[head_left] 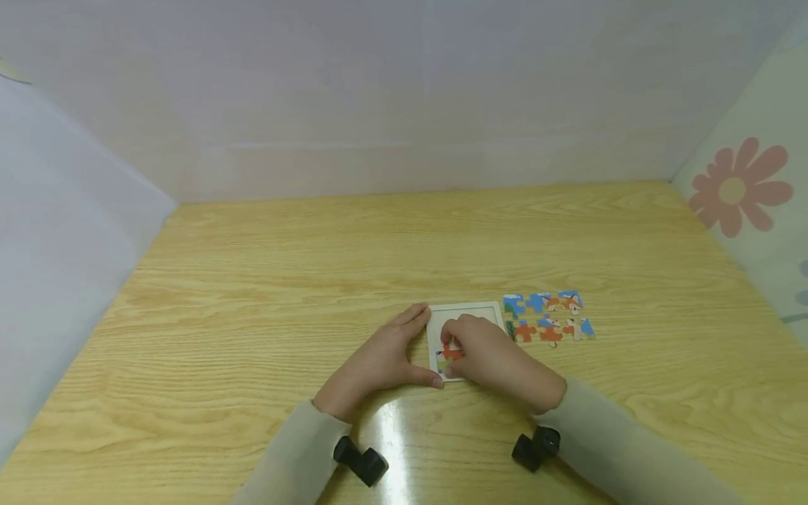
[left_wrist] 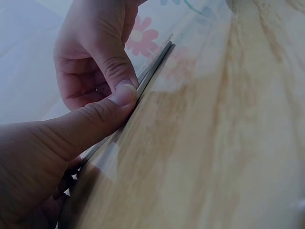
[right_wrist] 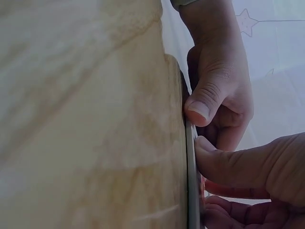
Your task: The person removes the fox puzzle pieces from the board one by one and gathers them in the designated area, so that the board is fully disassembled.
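A square, pale puzzle tray (head_left: 431, 335) lies flat on the table. My left hand (head_left: 393, 356) holds it along the left side, fingers at the far corner and thumb at the near one. Inside its near left part sits a colourful puzzle piece (head_left: 441, 360). Over the tray, my right hand (head_left: 491, 353) pinches a red puzzle piece (head_left: 453, 354) with curled fingers, which partly hide it. In the left wrist view the left thumb (left_wrist: 97, 114) presses on the tray's edge. From the right wrist view, both thumbs are close together at that edge.
Right of the tray, several loose puzzle pieces (head_left: 525, 331) lie in two rows, showing blue, orange and red parts. The wooden table (head_left: 252, 294) meets a pale wall (head_left: 379, 105) behind and a flower-printed wall (head_left: 732, 189) at right.
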`<state>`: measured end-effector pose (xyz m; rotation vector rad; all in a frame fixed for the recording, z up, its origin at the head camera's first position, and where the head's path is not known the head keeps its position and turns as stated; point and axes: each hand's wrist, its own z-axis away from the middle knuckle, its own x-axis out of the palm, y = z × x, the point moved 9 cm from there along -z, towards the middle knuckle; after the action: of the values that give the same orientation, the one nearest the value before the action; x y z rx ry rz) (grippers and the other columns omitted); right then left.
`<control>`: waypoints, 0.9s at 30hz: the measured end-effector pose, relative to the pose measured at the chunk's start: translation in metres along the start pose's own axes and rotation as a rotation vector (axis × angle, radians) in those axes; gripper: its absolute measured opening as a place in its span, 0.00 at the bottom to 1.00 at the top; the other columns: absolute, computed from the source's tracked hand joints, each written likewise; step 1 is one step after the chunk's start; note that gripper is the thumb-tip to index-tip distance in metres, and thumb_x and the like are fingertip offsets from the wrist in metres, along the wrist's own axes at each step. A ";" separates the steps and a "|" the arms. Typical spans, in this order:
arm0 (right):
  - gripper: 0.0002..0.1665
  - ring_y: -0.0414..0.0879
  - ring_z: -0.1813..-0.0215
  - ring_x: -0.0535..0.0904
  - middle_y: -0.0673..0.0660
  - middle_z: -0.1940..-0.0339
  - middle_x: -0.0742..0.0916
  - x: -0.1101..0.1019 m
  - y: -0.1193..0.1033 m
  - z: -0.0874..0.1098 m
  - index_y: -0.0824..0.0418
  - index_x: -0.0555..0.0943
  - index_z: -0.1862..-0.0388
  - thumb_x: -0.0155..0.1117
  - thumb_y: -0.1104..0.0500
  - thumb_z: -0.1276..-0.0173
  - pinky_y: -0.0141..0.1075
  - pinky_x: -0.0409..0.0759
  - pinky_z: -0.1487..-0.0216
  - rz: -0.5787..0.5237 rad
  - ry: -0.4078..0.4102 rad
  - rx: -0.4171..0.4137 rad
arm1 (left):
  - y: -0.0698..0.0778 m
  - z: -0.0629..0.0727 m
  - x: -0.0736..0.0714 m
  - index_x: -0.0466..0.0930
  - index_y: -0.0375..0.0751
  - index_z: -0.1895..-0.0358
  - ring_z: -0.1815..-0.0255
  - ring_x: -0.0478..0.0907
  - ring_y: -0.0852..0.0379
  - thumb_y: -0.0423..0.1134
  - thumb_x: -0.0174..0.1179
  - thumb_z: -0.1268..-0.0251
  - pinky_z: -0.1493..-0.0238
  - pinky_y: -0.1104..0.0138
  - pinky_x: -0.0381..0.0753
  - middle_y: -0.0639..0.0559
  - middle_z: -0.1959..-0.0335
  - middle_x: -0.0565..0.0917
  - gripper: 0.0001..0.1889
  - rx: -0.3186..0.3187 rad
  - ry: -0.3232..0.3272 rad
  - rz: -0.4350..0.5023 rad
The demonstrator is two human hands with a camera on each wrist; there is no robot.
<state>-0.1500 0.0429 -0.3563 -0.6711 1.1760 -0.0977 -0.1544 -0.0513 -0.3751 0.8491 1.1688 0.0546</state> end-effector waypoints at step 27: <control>0.20 0.44 0.73 0.69 0.50 0.77 0.75 0.000 -0.004 -0.005 0.60 0.74 0.71 0.77 0.55 0.54 0.35 0.68 0.72 0.108 -0.051 0.046 | -0.003 -0.001 0.002 0.54 0.36 0.29 0.27 0.50 0.52 0.55 0.73 0.61 0.30 0.58 0.56 0.49 0.26 0.53 0.55 -0.009 0.009 0.010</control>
<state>-0.1532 0.0375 -0.3555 -0.5656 1.1552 -0.0163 -0.1555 -0.0519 -0.3780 0.8474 1.1719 0.0723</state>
